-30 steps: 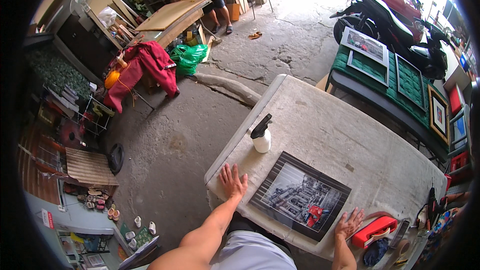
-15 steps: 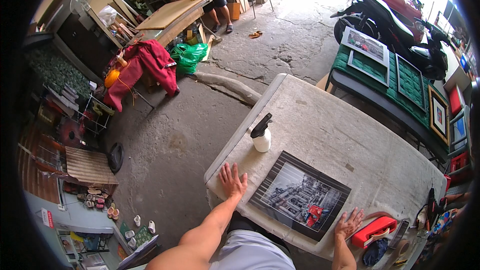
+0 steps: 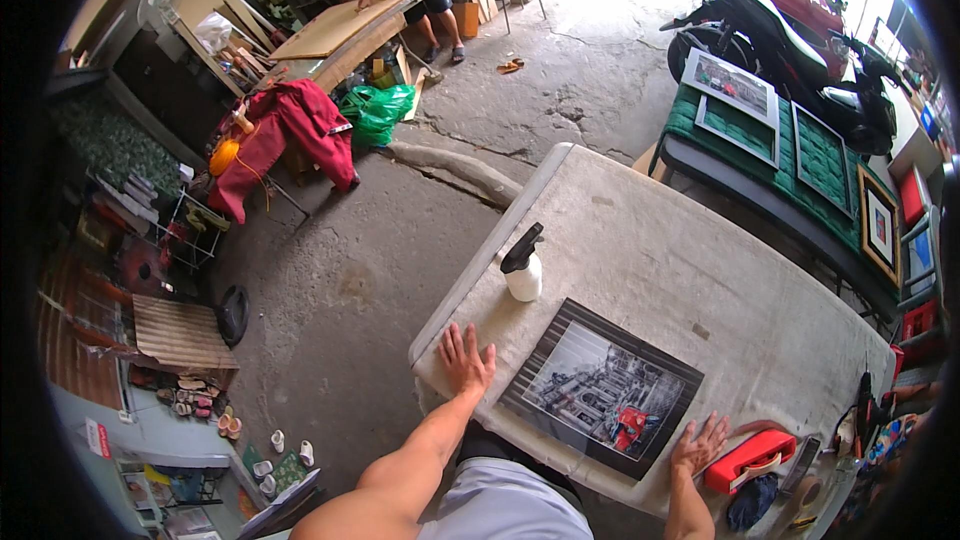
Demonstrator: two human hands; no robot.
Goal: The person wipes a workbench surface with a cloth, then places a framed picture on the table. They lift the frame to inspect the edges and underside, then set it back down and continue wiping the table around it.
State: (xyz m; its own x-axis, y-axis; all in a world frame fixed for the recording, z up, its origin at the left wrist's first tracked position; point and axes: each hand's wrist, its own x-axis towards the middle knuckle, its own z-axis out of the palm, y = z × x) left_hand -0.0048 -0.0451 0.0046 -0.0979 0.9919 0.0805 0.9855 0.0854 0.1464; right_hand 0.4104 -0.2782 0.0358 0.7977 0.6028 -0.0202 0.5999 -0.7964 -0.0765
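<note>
My left hand (image 3: 466, 360) lies flat on the near left corner of the pale work table (image 3: 640, 210), fingers spread and holding nothing. My right hand (image 3: 699, 443) rests on the tabletop too, fingers apart, just right of a picture. That picture (image 3: 604, 387) lies flat between my hands: a grey street scene with a red vehicle and a dark border, its surface shiny. Beyond my left hand stands a white spray bottle (image 3: 523, 278) with a black trigger head. A red tape dispenser (image 3: 748, 461) sits right of my right hand, beside a dark bundled cloth (image 3: 752, 503).
Rolls of tape (image 3: 806, 493) and tools crowd the table's right end. Frames (image 3: 824, 162) lie on a green tufted bench (image 3: 686, 122) at the far right, near a motorcycle (image 3: 780, 50). A person stands by a wooden worktable (image 3: 340, 28) at the far left.
The view has shifted very slightly. My hands, the picture and the spray bottle keep their places. The far person's arm now reaches down to the worktable's board.
</note>
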